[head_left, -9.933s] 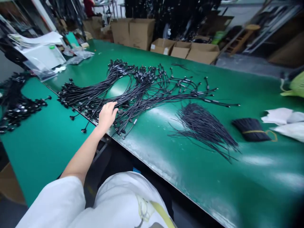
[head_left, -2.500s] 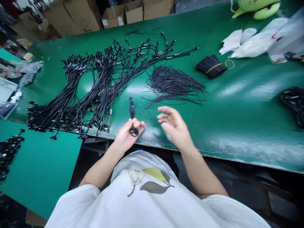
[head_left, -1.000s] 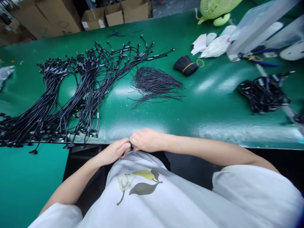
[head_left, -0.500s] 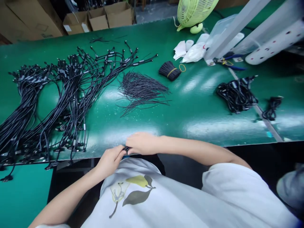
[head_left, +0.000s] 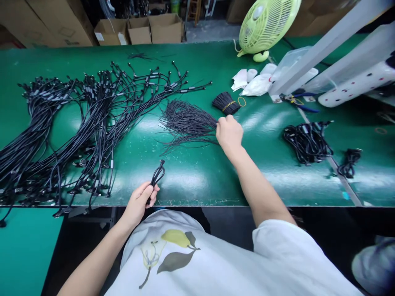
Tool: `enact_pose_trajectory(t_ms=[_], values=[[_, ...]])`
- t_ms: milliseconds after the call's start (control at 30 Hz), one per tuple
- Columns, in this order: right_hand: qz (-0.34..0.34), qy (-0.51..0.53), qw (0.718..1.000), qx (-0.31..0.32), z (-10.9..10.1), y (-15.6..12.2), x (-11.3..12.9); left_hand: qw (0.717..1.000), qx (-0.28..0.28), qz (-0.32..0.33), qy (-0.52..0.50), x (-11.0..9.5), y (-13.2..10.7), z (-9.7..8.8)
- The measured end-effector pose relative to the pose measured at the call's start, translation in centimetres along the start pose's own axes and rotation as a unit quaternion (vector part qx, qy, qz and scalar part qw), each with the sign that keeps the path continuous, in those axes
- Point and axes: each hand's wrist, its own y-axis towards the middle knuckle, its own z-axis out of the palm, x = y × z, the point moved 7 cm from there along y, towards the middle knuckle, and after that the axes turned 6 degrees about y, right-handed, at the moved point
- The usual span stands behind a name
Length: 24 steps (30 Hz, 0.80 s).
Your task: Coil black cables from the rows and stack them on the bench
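Observation:
My left hand is closed round a folded black cable just above the table's front edge; the looped end and a small plug stick up from the fist. At the right end of a loose heap of black twist ties, my right hand is closed with its fingertips on the tie ends. How many ties it pinches is hidden by the hand. Just beyond that hand lies a bundle of black twist ties with a yellow band round it.
Long black cables spread over the left of the green table. Coiled cables and a smaller coil lie at the right. A green fan, white bags, blue-handled pliers and a slanted post stand or lie behind.
My right hand has left my left hand and reached forward and right to the tie heap. My left hand has moved slightly left, with the folded cable now showing. The view has tilted up.

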Motion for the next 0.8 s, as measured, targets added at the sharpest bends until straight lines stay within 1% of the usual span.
enact_pose_trajectory(t_ms=[33,100,133,167,233,267,300,333,367,400,433,467,500,533,600,633,667,700,733,800], values=[[0.018,0.002,1.0,-0.023,-1.1,-1.7,0.7,1.0,0.002,0.003,-0.02,-0.1,0.1,0.4],[0.033,0.062,0.997,-0.042,-2.6,-5.6,3.4,0.998,0.022,0.007,-0.057,-0.3,0.3,1.7],[0.018,0.126,0.992,-0.019,-2.6,-7.8,5.3,0.997,0.038,0.008,-0.072,-0.3,0.4,2.4],[-0.003,0.207,0.978,0.024,-2.3,-9.9,7.6,0.995,0.058,0.006,-0.083,-0.3,0.6,3.1],[-0.045,0.334,0.933,0.124,-1.2,-13.9,12.1,0.992,0.092,0.009,-0.086,-0.1,0.8,4.2],[-0.064,0.365,0.917,0.151,-0.8,-15.4,13.9,0.993,0.096,0.015,-0.073,0.0,0.9,4.5],[-0.087,0.367,0.914,0.153,-0.8,-16.5,15.3,0.994,0.089,0.028,-0.049,0.0,1.0,4.4],[-0.121,0.341,0.923,0.132,-1.0,-17.1,16.4,0.996,0.07,0.046,-0.012,-0.1,1.2,4.1],[-0.171,0.294,0.936,0.094,-1.5,-17.3,17.3,0.996,0.043,0.071,0.034,-0.4,1.2,3.5],[-0.238,0.235,0.941,0.05,-2.1,-17.4,18.4,0.992,0.012,0.097,0.086,-0.7,1.2,2.9],[-0.318,0.176,0.932,0.009,-2.6,-17.5,19.5,0.984,-0.016,0.119,0.134,-1.0,1.1,2.3],[-0.399,0.124,0.908,-0.02,-3.1,-17.7,20.5,0.975,-0.036,0.134,0.175,-1.3,0.9,1.8],[-0.472,0.083,0.877,-0.029,-3.3,-17.8,21.4,0.968,-0.048,0.142,0.204,-1.3,0.7,1.4],[-0.53,0.053,0.846,-0.016,-3.4,-17.9,22.2,0.966,-0.047,0.135,0.216,-1.1,0.6,1.0],[-0.602,0.018,0.797,0.041,-3.4,-17.8,23.2,0.973,-0.02,0.102,0.207,0.0,0.8,0.6],[-0.624,0.008,0.779,0.07,-3.3,-17.7,23.5,0.98,0.007,0.071,0.188,1.0,1.1,0.5],[-0.642,-0.001,0.761,0.091,-3.2,-17.6,23.8,0.986,0.018,0.031,0.165,2.0,1.5,0.2],[-0.659,-0.009,0.745,0.103,-3.1,-17.6,24.1,0.989,0.019,0.004,0.144,2.7,2.0,-0.2],[-0.674,-0.022,0.731,0.106,-3.0,-17.7,24.3,0.991,0.02,-0.009,0.132,3.3,2.5,-0.5],[-0.697,-0.061,0.707,0.105,-2.5,-18.0,24.7,0.991,0.022,0.012,0.133,3.3,3.2,-0.8]])
